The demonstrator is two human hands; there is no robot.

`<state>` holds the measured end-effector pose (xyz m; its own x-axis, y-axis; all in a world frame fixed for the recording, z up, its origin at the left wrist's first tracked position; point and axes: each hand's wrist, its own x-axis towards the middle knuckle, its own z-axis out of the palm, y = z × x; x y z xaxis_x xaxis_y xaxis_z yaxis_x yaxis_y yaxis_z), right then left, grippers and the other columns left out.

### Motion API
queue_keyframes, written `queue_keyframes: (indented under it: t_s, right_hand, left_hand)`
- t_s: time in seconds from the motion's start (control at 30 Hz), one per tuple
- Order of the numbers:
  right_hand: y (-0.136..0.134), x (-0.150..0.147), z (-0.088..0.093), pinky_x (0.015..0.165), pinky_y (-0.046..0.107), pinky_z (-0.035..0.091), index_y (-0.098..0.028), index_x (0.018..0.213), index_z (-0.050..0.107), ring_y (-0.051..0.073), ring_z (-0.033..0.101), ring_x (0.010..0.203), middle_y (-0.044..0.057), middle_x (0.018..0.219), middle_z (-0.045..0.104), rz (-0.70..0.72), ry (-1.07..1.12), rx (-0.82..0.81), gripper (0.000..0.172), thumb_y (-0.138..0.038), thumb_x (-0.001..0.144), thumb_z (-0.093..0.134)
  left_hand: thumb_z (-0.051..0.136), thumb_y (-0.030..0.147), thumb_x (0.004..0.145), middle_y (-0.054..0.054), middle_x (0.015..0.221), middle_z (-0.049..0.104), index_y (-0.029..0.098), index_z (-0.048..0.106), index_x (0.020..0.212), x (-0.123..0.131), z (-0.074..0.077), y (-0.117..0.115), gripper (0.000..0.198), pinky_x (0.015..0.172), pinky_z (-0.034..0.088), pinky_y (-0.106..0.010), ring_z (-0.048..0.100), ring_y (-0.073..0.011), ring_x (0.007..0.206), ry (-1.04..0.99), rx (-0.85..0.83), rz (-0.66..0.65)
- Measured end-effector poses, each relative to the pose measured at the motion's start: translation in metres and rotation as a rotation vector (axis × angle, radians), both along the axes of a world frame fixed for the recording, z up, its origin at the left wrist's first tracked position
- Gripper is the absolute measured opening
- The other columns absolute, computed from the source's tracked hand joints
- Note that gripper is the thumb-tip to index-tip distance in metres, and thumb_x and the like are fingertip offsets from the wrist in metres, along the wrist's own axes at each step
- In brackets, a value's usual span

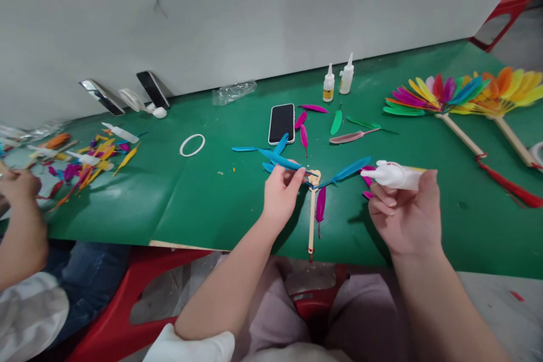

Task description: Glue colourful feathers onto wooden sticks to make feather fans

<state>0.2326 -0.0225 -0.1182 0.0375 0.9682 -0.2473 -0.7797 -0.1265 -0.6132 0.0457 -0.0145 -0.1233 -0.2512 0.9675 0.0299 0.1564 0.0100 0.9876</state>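
Between finger and thumb of my left hand is a blue feather, its quill end at the head of a wooden fan frame. The frame lies on the table with its handle toward me and a red cord at the bottom. Another blue feather sticks out to the right from the frame's head. My right hand is closed around a white glue bottle, tilted with its nozzle pointing left. A magenta feather lies beside the handle, and more blue feathers are behind my left hand.
A phone, loose feathers and two glue bottles stand or lie beyond the frame. Feather fans rest at the right. A white ring lies left of centre. At far left a co-worker's hand is near a feather pile.
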Motion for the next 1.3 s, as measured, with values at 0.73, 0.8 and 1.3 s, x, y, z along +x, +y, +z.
queue_keyframes:
  t_s: [0.73,0.8,1.3]
  right_hand:
    - [-0.013,-0.022,-0.001,0.033,0.019,0.037,-0.019,0.087,0.062,0.008,0.045,0.042,-0.002,0.057,0.054,-0.072,-0.277,0.154,0.037,-0.051,0.069,0.065]
    - [-0.013,-0.021,-0.001,0.032,0.018,0.036,-0.02,0.089,0.061,0.008,0.045,0.042,-0.002,0.057,0.053,-0.088,-0.29,0.167,0.037,-0.051,0.07,0.064]
    - [-0.015,-0.018,0.002,0.035,0.021,0.045,-0.021,0.092,0.06,0.012,0.056,0.047,0.0,0.068,0.061,-0.177,-0.339,0.22,0.029,-0.038,0.07,0.065]
  left_hand:
    - [0.068,0.02,0.073,-0.002,0.067,0.071,0.016,0.055,0.065,0.012,0.034,-0.039,0.015,0.057,0.047,-0.017,0.065,-0.0098,0.062,-0.611,0.034,0.029]
    - [0.067,0.02,0.074,-0.003,0.068,0.071,0.016,0.055,0.065,0.011,0.033,-0.039,0.016,0.057,0.047,-0.017,0.065,-0.0098,0.062,-0.612,0.033,0.032]
    - [0.069,0.022,0.072,-0.004,0.067,0.07,0.015,0.052,0.065,0.01,0.035,-0.038,0.019,0.055,0.046,-0.017,0.064,-0.0097,0.059,-0.664,-0.001,0.064]
